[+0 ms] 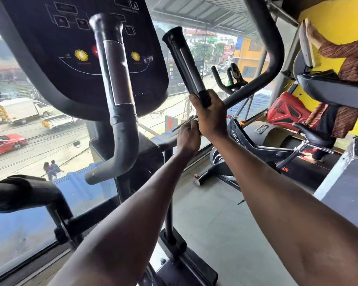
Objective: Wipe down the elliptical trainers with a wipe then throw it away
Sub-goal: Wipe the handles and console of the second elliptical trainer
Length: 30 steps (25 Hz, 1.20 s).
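I am at a black elliptical trainer whose console [50,48] fills the upper left. Its right handlebar [184,62] rises tilted in the centre, and my right hand [210,114] grips it at the base. Just below, my left hand [187,138] curls round the same bar, with a small pale scrap of wipe [195,120] showing at its fingers; most of the wipe is hidden. The taped left handlebar [117,79] stands untouched in front of the console.
A large window [29,131] looks onto a street right behind the machine. An exercise bike [256,145] stands on the tiled floor to the right, with a treadmill and a person in patterned clothes [351,65] beyond. A moving arm bar [273,48] curves overhead.
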Motion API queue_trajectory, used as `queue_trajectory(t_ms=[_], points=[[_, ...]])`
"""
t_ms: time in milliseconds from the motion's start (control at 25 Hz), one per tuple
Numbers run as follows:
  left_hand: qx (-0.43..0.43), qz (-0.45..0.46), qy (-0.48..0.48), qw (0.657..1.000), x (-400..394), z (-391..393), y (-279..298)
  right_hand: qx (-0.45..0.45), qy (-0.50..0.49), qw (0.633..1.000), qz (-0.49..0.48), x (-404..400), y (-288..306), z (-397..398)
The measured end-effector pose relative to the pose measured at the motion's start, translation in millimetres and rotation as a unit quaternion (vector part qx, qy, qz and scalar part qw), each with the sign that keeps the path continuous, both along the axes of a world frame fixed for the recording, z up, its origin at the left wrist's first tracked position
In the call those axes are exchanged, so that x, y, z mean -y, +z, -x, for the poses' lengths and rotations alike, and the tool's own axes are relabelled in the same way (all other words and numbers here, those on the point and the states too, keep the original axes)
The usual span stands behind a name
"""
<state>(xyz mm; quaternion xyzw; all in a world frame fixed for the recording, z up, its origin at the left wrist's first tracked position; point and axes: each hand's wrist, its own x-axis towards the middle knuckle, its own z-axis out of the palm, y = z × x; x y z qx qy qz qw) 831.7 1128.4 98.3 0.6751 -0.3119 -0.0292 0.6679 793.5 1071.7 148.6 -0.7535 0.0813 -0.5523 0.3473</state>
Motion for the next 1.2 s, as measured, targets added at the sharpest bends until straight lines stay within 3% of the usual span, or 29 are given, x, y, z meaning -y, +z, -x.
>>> queue_trajectory(t_ms=[400,1200], points=[[0.07,0.023,0.014,0.997,-4,-3,-10,-0.009,0.009,1.0,-0.013,0,1,0],[0.047,-0.04,0.053,0.997,-2,-33,-27,-0.002,0.014,1.0,-0.013,2,0,-2]])
